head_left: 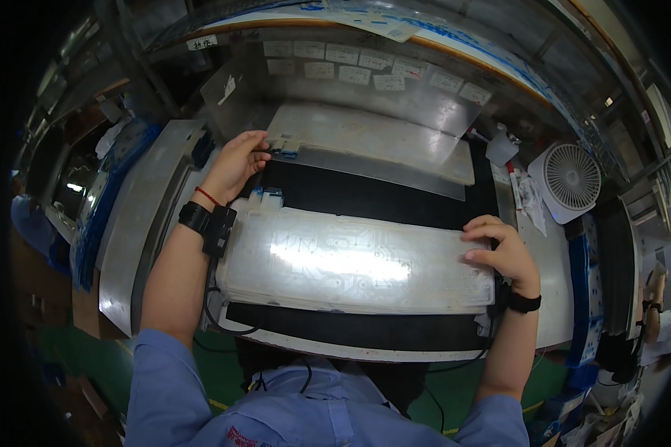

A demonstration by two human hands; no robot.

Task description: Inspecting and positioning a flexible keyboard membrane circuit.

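Note:
A stack of clear, flexible printed sheets with faint circuit-like traces lies in front of me on a black mat, with a blue tab at its far left corner. My right hand rests at the stack's right end, thumb and fingers apart. Farther back, a clear plastic sheet overhangs the near edge of a second pale stack. My left hand has its curled fingers at that sheet's left corner, beside a small blue tab. The fingertips' exact grip is partly hidden.
A transparent upright panel with paper labels stands behind the far stack. To the right are a white fan, a white bottle and crumpled tissue. More sheets are stacked at the left. Cables hang by the table's front edge.

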